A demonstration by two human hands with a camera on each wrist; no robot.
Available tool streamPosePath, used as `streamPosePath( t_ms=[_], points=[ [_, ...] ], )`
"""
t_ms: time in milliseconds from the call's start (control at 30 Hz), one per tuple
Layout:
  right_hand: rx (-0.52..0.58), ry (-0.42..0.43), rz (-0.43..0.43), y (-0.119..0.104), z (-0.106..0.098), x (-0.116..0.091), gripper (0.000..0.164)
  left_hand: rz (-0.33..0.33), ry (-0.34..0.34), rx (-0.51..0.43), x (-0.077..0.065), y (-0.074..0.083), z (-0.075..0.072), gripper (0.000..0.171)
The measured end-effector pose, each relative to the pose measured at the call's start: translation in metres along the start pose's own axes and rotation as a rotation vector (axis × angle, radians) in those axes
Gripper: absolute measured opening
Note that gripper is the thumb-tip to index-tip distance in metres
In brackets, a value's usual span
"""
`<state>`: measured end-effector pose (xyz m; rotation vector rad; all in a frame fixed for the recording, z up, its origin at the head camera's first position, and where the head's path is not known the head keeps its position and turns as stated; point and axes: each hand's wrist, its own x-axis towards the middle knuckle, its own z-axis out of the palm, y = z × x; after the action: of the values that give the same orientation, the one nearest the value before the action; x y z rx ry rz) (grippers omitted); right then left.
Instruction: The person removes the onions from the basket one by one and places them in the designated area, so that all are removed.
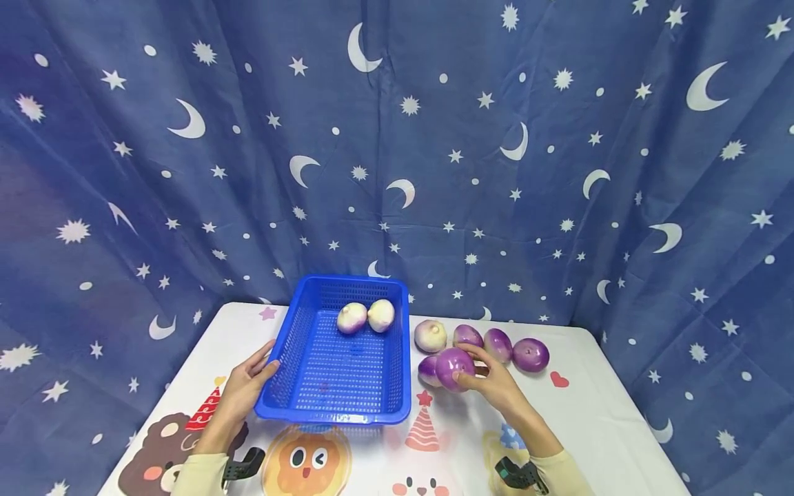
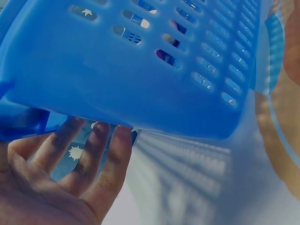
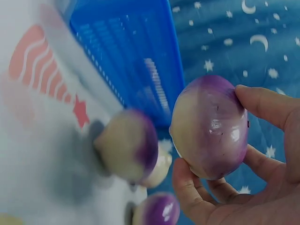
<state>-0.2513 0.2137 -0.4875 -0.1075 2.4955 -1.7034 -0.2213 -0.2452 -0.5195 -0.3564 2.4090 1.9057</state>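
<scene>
A blue perforated plastic basket (image 1: 338, 418) stands on the table, with two purple-and-cream onions (image 1: 352, 318) at its far right end. My left hand (image 1: 243, 386) touches the basket's left side at the rim. In the left wrist view, the left hand (image 2: 70, 173) has its fairly straight fingers against the outer wall; its thumb is hidden. To the right of the basket, my right hand (image 1: 496, 382) holds an onion (image 1: 455, 370) between thumb and fingers. The right wrist view shows this held onion (image 3: 211, 129) raised, its purple end towards the palm of the right hand (image 3: 267, 178).
Several loose onions lie right of the basket, among them a cream-topped one (image 1: 431, 336) and a purple one (image 1: 531, 355) at the row's right end. A white patterned tablecloth (image 1: 595, 413) covers the table. Behind it hangs a blue star-and-moon curtain (image 1: 434, 138).
</scene>
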Motion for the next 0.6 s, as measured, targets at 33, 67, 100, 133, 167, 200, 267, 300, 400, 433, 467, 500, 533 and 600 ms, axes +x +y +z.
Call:
streamPosePath(
  t_ms=[33,67,100,133,167,200,267,300,400,433,467,500,533,600],
  points=[
    [0.006,0.005,0.008,0.004,-0.004,0.000,0.063,0.005,-0.001,-0.004,0.000,0.000,0.001,0.062],
    [0.014,0.012,0.015,0.007,-0.007,-0.001,0.063,0.011,-0.002,-0.007,0.000,0.000,0.002,0.061],
    [0.019,0.021,0.024,0.010,-0.010,-0.001,0.063,0.013,-0.002,-0.006,0.000,-0.001,0.002,0.061],
    [0.021,0.027,0.031,0.013,-0.012,-0.001,0.063,0.009,-0.002,-0.005,0.000,-0.001,0.002,0.061],
    [0.027,0.031,0.043,0.016,-0.014,0.000,0.063,0.007,-0.002,-0.004,0.000,-0.001,0.002,0.062],
    [0.029,0.037,0.052,0.018,-0.016,0.000,0.063,0.005,-0.001,-0.001,-0.001,0.000,0.002,0.062],
    [0.037,0.050,0.068,0.023,-0.019,0.001,0.063,0.004,-0.003,0.000,-0.001,0.000,0.002,0.063],
    [0.038,0.053,0.072,0.025,-0.020,0.002,0.063,0.004,-0.004,0.001,-0.001,0.000,0.002,0.063],
    [0.046,0.053,0.080,0.031,-0.022,0.005,0.063,0.012,-0.001,0.004,0.000,0.000,0.001,0.063],
    [0.047,0.051,0.082,0.033,-0.023,0.006,0.064,0.016,0.001,0.003,0.001,0.000,0.001,0.062],
    [0.048,0.054,0.086,0.035,-0.023,0.007,0.064,0.019,0.005,0.004,0.001,0.000,0.001,0.062],
    [0.049,0.057,0.091,0.037,-0.024,0.008,0.064,0.023,0.006,0.002,0.001,0.000,0.001,0.062],
    [0.052,0.061,0.098,0.040,-0.024,0.008,0.064,0.026,0.007,0.002,0.001,0.000,0.000,0.062],
    [0.055,0.073,0.111,0.044,-0.025,0.009,0.064,0.024,0.006,-0.001,0.001,-0.001,0.000,0.062]
  ],
)
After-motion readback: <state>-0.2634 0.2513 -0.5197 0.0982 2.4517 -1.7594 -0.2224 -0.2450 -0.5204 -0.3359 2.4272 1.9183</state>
